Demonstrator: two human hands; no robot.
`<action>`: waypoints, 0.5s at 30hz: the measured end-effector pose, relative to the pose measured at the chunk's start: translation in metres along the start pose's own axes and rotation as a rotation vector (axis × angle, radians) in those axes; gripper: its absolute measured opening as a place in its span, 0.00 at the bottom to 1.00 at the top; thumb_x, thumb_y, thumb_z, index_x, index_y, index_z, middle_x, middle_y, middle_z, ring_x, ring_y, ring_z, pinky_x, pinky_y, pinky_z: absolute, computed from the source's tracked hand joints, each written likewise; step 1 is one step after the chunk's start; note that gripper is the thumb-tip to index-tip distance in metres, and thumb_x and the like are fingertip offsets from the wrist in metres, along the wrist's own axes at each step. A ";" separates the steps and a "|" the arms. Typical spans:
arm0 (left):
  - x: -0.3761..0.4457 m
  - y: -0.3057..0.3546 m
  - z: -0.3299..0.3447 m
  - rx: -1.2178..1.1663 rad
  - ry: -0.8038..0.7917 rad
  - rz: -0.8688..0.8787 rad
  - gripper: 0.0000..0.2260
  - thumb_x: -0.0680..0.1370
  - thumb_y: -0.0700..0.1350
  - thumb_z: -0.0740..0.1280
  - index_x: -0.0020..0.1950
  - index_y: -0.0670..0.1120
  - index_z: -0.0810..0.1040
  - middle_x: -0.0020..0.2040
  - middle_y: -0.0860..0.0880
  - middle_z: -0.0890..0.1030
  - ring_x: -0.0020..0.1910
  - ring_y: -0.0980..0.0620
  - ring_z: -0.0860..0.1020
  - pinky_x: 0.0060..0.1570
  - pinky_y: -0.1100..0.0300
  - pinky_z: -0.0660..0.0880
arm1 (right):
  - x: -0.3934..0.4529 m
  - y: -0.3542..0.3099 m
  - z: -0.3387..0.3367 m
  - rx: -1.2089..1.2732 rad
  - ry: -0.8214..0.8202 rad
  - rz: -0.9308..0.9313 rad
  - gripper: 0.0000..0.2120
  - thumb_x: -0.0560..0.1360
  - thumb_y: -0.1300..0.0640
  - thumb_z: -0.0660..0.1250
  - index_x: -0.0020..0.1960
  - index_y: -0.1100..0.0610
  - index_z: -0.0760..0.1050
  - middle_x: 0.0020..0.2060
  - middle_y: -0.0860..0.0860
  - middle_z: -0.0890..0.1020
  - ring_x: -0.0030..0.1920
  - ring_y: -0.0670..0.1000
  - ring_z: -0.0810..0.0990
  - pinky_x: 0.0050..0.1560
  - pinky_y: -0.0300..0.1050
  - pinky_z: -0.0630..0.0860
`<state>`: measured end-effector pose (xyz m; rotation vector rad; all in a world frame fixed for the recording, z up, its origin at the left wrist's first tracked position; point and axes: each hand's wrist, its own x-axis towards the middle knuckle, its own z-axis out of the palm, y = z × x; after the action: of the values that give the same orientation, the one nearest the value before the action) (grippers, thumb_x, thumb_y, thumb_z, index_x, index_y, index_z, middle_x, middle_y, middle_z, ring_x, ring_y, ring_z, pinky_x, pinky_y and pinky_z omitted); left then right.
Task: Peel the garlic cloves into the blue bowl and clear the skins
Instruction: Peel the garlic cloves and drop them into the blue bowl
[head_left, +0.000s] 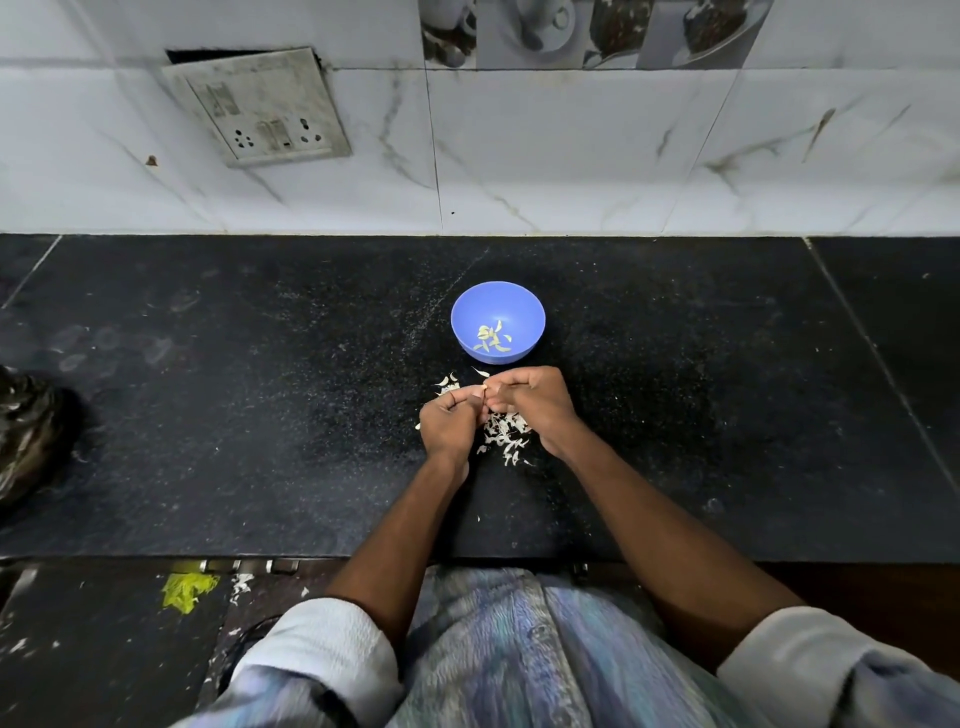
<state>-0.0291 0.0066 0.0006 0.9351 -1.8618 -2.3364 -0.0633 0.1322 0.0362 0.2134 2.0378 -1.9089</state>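
Pinching a garlic clove (484, 387) between left hand (451, 423) and right hand (535, 402), blue bowl (497, 321) just beyond

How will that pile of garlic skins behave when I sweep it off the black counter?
The garlic skins look thin, curled and papery, so probably very light and floppy, apt to scatter rather than slide together. Stray flecks already lie apart on the counter, suggesting they drift easily. Some lie under the left hand and right hand, so sweeping likely takes several passes.
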 end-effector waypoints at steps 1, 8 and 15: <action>0.001 0.000 0.000 0.011 -0.017 0.016 0.08 0.81 0.31 0.67 0.49 0.37 0.86 0.34 0.45 0.83 0.32 0.53 0.77 0.35 0.63 0.77 | 0.000 -0.001 -0.001 0.024 0.008 0.014 0.06 0.74 0.69 0.74 0.50 0.66 0.85 0.41 0.63 0.87 0.39 0.54 0.86 0.43 0.41 0.82; 0.004 -0.001 -0.001 0.107 -0.052 0.153 0.06 0.80 0.34 0.68 0.50 0.39 0.86 0.39 0.43 0.86 0.36 0.51 0.81 0.41 0.56 0.79 | 0.005 -0.008 -0.003 -0.071 0.076 0.038 0.05 0.72 0.69 0.72 0.45 0.63 0.86 0.36 0.60 0.87 0.37 0.55 0.87 0.46 0.48 0.86; 0.005 0.001 -0.005 0.310 -0.050 0.354 0.03 0.79 0.39 0.75 0.48 0.45 0.88 0.41 0.50 0.88 0.39 0.53 0.85 0.46 0.54 0.84 | 0.007 -0.011 -0.004 -0.113 0.084 0.110 0.04 0.72 0.69 0.72 0.46 0.65 0.84 0.37 0.60 0.87 0.37 0.53 0.86 0.42 0.44 0.84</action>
<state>-0.0309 0.0001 -0.0016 0.5045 -2.2350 -1.9208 -0.0738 0.1347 0.0441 0.3751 2.1331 -1.7412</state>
